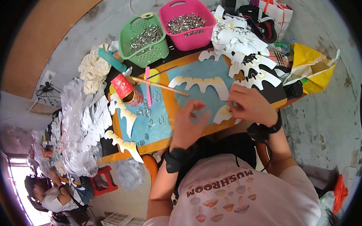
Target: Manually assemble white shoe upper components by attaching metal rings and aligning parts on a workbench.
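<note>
My right hand (252,105) is closed at the table's near right edge, its fingers pinched on a white notched strip (222,114) that it partly hides. Whether a small metal piece is also between those fingers I cannot make out. To its left, my left hand (189,124) hovers with fingers bent but apart, holding nothing visible. Beyond both hands, another curved white strip (200,81) with a yellowish band and toothed edge lies flat on a blue mat (180,98). Several oval metal rings (148,113) are scattered left of my left hand.
A green basket (163,48) and a pink basket (190,40) of small metal pieces stand at the back. White strips (242,41) pile up back right. A red paper cup (122,86), wooden stick (168,88) and pink stick (148,88) sit left. Another person (52,193) is far left.
</note>
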A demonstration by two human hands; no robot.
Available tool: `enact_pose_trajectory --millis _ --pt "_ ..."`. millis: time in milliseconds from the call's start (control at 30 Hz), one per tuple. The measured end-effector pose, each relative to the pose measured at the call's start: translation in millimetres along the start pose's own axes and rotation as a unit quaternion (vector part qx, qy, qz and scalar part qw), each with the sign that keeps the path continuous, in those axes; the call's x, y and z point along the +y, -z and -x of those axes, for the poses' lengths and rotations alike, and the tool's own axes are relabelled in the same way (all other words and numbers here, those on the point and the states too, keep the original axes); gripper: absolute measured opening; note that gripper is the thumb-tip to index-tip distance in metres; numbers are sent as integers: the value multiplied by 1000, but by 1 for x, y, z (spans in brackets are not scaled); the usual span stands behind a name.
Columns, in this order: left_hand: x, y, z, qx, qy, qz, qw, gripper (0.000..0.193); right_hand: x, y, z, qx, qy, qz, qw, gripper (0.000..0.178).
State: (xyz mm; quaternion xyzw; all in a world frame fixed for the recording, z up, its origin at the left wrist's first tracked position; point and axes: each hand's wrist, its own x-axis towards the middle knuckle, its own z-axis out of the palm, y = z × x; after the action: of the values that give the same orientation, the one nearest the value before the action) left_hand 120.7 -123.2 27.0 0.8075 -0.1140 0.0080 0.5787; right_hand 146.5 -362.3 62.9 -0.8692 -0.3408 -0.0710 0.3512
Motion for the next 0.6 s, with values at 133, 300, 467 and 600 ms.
enact_pose_trajectory --millis 133,300,467,600 --pt "-23 0 35 28 95 118 988 32 -5 -50 -36 -60 89 87 990 16" --pt "-53 29 66 112 191 72 973 32 -28 -108 -57 -101 155 129 974 16" --pt "-58 31 89 183 76 -216 956 30 -41 -161 -42 -82 124 174 973 18" --pt "-64 31 97 160 -33 -199 966 30 -54 -173 -21 -49 64 194 978 20"
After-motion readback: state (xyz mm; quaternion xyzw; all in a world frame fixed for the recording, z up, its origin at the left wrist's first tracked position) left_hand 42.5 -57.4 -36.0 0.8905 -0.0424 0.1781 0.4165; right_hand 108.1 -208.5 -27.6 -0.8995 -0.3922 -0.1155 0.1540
